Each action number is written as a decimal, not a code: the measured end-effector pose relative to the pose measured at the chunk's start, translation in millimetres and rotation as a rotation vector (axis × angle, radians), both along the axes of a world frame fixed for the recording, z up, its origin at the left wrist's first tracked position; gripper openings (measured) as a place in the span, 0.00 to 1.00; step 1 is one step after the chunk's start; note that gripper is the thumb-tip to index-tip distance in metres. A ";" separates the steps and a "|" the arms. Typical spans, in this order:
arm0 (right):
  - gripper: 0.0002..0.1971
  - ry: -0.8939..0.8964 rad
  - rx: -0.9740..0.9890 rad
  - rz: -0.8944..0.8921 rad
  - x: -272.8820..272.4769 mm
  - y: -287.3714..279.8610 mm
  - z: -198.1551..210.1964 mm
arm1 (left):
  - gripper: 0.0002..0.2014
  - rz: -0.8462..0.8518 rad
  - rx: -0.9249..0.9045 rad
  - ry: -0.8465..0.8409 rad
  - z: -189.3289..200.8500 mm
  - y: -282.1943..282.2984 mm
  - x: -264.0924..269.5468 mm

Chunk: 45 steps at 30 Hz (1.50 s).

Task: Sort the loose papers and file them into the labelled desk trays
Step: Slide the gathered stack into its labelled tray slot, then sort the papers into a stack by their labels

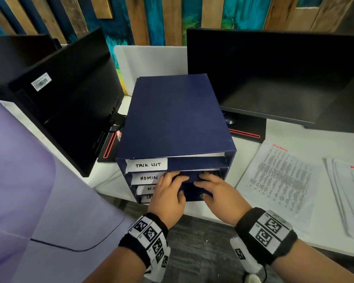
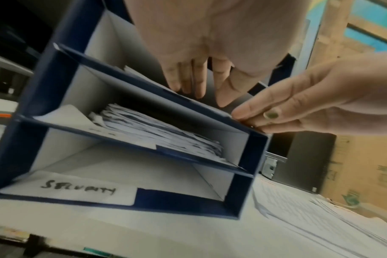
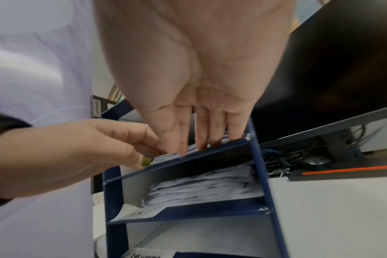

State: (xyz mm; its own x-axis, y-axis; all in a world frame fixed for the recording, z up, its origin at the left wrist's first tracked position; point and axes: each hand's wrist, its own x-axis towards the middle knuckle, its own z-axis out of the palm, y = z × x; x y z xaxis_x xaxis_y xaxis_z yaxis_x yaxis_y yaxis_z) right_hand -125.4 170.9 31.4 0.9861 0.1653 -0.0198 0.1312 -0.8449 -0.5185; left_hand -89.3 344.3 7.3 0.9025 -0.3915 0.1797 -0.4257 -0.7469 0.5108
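A dark blue tray unit (image 1: 172, 119) stands on the desk with white labels, TASK LIST (image 1: 148, 165) on top and ADMIN (image 1: 148, 178) below it. Both hands are at the front of the ADMIN tray. My left hand (image 1: 172, 181) reaches in with straight fingers (image 2: 194, 83). My right hand (image 1: 207, 180) lays its straight fingers (image 3: 201, 136) on the white sheets (image 3: 166, 157) at that tray's front edge. The tray under it holds a stack of papers (image 2: 157, 132). The bottom tray, labelled SECURITY (image 2: 77, 189), shows no paper. More loose papers (image 1: 280, 180) lie on the desk to the right.
A second loose pile (image 1: 352, 193) sits at the far right. Black monitors stand behind on the right (image 1: 274, 78) and on the left (image 1: 65, 94). A lilac garment (image 1: 18, 180) fills the left side. The white desk's front edge (image 1: 213, 213) runs just below the hands.
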 end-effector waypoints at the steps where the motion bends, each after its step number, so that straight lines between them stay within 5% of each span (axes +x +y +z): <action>1: 0.22 0.024 0.046 0.004 -3.5 -6.1 2.9 | 0.21 -0.035 0.000 -0.021 -0.8 -6.2 -4.3; 6: 0.15 0.056 0.233 -0.065 -25.3 -46.4 3.7 | 0.14 -0.247 -0.010 -0.075 -2.9 -44.0 -20.1; 13: 0.17 0.221 0.161 -0.367 -51.0 -153.9 -16.9 | 0.14 -0.339 -0.013 0.137 -16.1 -136.7 -18.6; 18: 0.19 0.350 0.066 -0.625 -73.7 -260.9 -31.8 | 0.16 -0.192 0.115 0.304 -32.6 -212.2 -9.5; 22: 0.25 0.439 0.004 -0.868 -92.0 -348.3 -41.7 | 0.27 -0.029 0.208 0.472 -48.0 -254.7 7.0; 27: 0.46 0.571 -0.102 -1.100 -121.6 -435.8 -63.3 | 0.46 0.183 0.177 0.566 -68.5 -289.4 21.9; 31: 0.62 0.686 -0.191 -1.151 -141.2 -468.0 -82.7 | 0.50 0.316 0.283 0.493 -75.0 -307.8 19.7; 37: 0.70 0.672 -0.190 -1.085 -139.6 -480.9 -85.9 | 0.40 0.374 0.306 0.607 -81.2 -316.1 17.4; 41: 0.66 0.656 -0.251 -1.014 -128.9 -473.9 -80.9 | 0.20 0.360 0.113 0.617 -75.1 -310.6 22.2; 45: 0.63 0.645 -0.254 -0.975 -110.6 -460.8 -80.0 | 0.14 0.516 -0.097 0.514 -64.6 -293.7 26.6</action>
